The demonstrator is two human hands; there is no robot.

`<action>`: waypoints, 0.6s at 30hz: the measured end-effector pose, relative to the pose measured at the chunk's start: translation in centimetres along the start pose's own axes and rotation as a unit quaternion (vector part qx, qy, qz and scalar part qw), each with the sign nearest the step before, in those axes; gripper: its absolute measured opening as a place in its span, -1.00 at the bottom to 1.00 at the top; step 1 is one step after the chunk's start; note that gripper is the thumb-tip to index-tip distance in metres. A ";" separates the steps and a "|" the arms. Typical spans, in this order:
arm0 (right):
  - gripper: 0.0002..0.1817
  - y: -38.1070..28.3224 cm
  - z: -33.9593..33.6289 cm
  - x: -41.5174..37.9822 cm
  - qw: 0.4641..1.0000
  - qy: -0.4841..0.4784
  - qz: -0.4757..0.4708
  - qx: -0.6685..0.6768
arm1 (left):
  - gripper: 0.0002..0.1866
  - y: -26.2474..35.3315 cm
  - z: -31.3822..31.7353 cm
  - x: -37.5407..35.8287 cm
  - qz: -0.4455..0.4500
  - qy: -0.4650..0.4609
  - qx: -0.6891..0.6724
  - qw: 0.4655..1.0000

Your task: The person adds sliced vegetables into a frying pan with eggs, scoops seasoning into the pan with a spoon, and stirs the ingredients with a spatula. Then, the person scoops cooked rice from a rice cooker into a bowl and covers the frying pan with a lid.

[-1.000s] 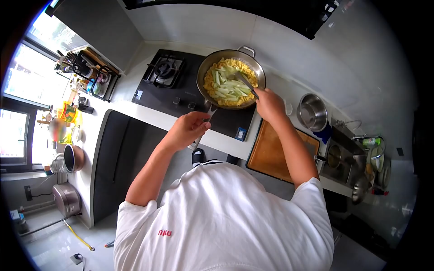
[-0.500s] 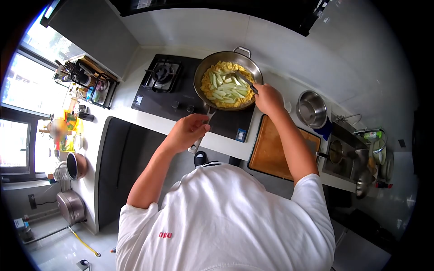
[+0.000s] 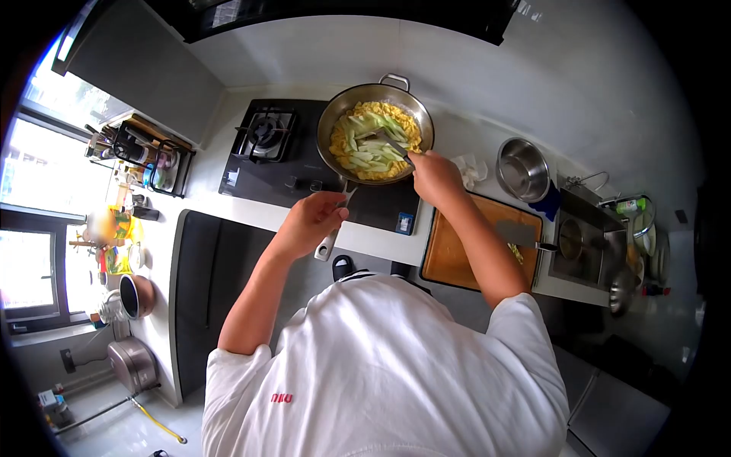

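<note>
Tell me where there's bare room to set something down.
There is bare counter between the black rack and the cooktop. Left of the right forearm, the cutting board is bare too; the cleaver and scraps lie across from it. It's crowded along the window, around the copper pot, and between pan and steel bowl.

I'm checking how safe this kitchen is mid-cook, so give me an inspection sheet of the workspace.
Surface: black cooktop on a white counter; wooden cutting board to the right.
Job's things: frying pan on the cooktop, holding what looks like scrambled egg and pale green slices.
Clutter: cleaver on the cutting board; steel bowl beyond it; yellow packets at far left.
Hands: right hand grips the spatula; left hand at the pan handle, grip unclear.
Cables: thin cord and yellow hose, both lower left, away from the cooktop.
Surroundings: window left, wall behind the cooktop.
</note>
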State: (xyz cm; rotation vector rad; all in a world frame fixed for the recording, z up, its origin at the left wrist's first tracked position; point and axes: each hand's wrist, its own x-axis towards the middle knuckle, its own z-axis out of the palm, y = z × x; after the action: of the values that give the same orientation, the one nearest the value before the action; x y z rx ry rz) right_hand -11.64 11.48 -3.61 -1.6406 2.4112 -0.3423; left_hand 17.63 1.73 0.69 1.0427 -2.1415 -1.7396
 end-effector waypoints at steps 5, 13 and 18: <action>-0.54 0.7 -1.9 -2.1 0.999 -0.008 0.043 0.009 | -0.55 -0.6 0.1 0.6 0.025 -0.015 0.003 1.000; -0.56 2.7 -0.9 -3.8 0.998 0.062 0.026 0.018 | -0.55 -0.2 1.3 1.7 0.015 -0.032 -0.011 0.999; -0.53 2.8 -1.0 -5.0 0.999 0.047 0.016 0.006 | -0.59 0.6 2.1 2.6 0.000 -0.053 0.035 0.998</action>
State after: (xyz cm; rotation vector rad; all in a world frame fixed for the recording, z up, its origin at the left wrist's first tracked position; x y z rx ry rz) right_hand -12.55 17.19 -3.34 -1.6140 2.4940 -0.4382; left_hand 14.34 1.75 -0.09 0.9867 -2.2812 -1.7700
